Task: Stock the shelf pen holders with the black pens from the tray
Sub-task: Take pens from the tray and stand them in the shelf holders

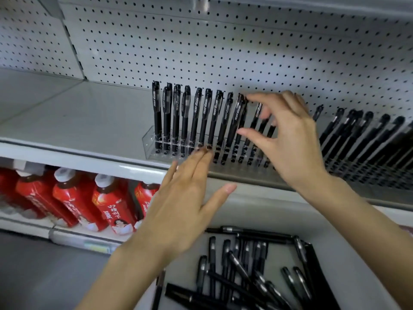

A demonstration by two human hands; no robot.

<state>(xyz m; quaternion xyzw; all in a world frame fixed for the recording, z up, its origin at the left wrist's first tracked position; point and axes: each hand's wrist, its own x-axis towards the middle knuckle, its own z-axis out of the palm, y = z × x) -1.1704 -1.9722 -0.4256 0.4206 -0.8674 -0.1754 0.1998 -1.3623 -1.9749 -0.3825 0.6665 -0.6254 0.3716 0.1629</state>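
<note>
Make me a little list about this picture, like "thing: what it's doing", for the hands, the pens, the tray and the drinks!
left hand: open and flat, fingertips by the front of the clear pen holder, holding nothing
right hand: raised in front of the standing pens, fingers spread, thumb and forefinger apart
black pens in holder: upright in rows on the upper shelf
tray: below the hands, loose black pens lying jumbled in it
red bottles: on the lower shelf, left side
wall behind: white pegboard
</note>
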